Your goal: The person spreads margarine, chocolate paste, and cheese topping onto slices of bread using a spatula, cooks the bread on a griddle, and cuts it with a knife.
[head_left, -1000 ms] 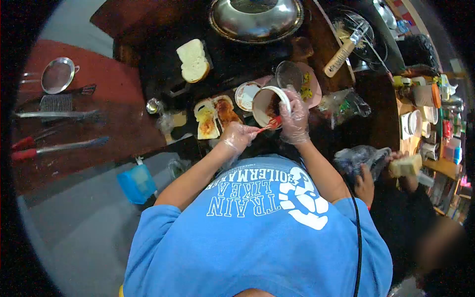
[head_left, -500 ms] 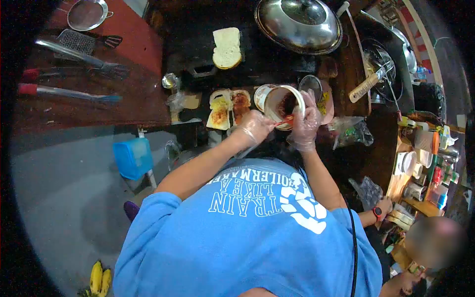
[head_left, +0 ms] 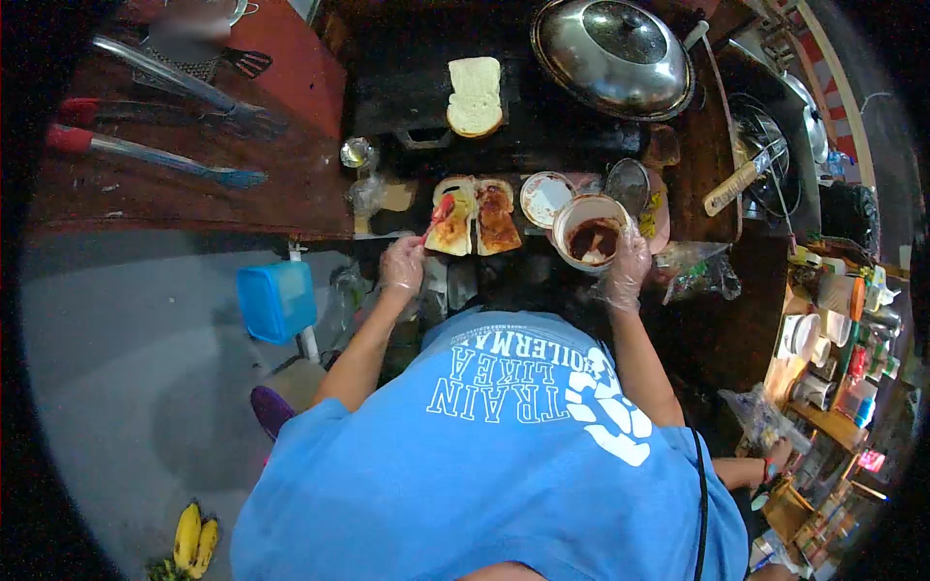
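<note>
My left hand [head_left: 402, 267], in a clear plastic glove, is closed around the handle of a small red spatula [head_left: 443, 208]. Its head rests on or just over the left slice of toasted bread [head_left: 449, 235], which has yellow and brown patches. Beside it lies the right slice of bread [head_left: 498, 219], mostly coated in brown spread. My right hand [head_left: 628, 271], gloved too, grips the side of a white tub [head_left: 581, 206] with dark brown spread inside. The tub is tilted, its mouth turned up towards me. Its round lid [head_left: 547, 198], smeared brown, lies just left of it.
White bread [head_left: 475, 97] lies on the black griddle [head_left: 387, 73] beyond. A domed metal lid [head_left: 615, 58] sits at the back right. Tongs [head_left: 165, 160] lie on the left board. Plastic packets [head_left: 702, 271] are right of the tub. Another person's arm [head_left: 741, 473] shows at lower right.
My left hand has moved left from the tub to the bread, carrying the red spatula. My right hand has shifted slightly right and down with the tub. The whole view has shifted.
</note>
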Motion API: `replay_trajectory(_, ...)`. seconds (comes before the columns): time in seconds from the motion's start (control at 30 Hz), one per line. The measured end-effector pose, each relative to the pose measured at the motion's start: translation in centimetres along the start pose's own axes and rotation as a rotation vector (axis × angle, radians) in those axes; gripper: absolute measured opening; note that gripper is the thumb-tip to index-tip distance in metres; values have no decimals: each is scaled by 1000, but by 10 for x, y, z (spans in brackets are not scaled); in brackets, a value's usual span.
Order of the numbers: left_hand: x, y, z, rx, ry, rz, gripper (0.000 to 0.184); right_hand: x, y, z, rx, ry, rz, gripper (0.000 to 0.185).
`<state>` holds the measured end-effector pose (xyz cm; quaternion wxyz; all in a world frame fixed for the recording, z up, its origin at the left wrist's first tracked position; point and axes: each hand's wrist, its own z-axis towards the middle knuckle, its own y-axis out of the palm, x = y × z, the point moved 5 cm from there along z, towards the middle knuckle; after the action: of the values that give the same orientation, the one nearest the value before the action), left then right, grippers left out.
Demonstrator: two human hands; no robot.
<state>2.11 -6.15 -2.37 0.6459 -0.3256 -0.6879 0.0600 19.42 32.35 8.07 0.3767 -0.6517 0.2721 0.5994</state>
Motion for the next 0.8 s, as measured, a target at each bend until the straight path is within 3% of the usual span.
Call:
replay_trajectory(0.07,4,-8,0,216,166,375,16,-4,3,-5,-44,85,80,30)
replay_trajectory(0.13,18,-5,8,225,127,444,12,20,-3,-5,-28,105,69,31)
replay_trajectory(0.2,23,5,15,179,316,641,14,31,-8,-9,-12,125,61,31)
replay_trajectory(0.33,-23,35,7,70,188,610,17,18,-9,-13,-1,202,0,30)
replay_trajectory(0.4,-35,48,-13,36,265,433,17,31,-15,-10,-59,140,-63,29)
replay_trajectory(0.43,-46,53,-13,62,124,40,15,25,-14,-15,-27,203,88,28)
replay_trajectory(0.47,-52,55,-16,61,128,44,15,26,-15,-17,-25,203,93,28)
replay_trajectory(0.53,4,37,-25,161,291,279,14,35,-23,-22,-12,234,205,29)
replay_trajectory(0.57,-12,39,-18,213,230,236,13,57,-34,-20,35,186,148,27)
replay_trajectory(0.6,-13,39,-15,206,235,236,13,65,-41,-22,44,187,149,27)
replay_trajectory(0.67,-23,44,-9,123,48,379,17,83,-56,-23,61,262,71,26)
replay_trajectory(0.7,-9,43,-18,164,225,365,15,81,-60,-23,64,285,45,27)
replay_trajectory(0.8,5,44,-33,-1,213,358,13,40,-50,-25,-14,320,319,30)
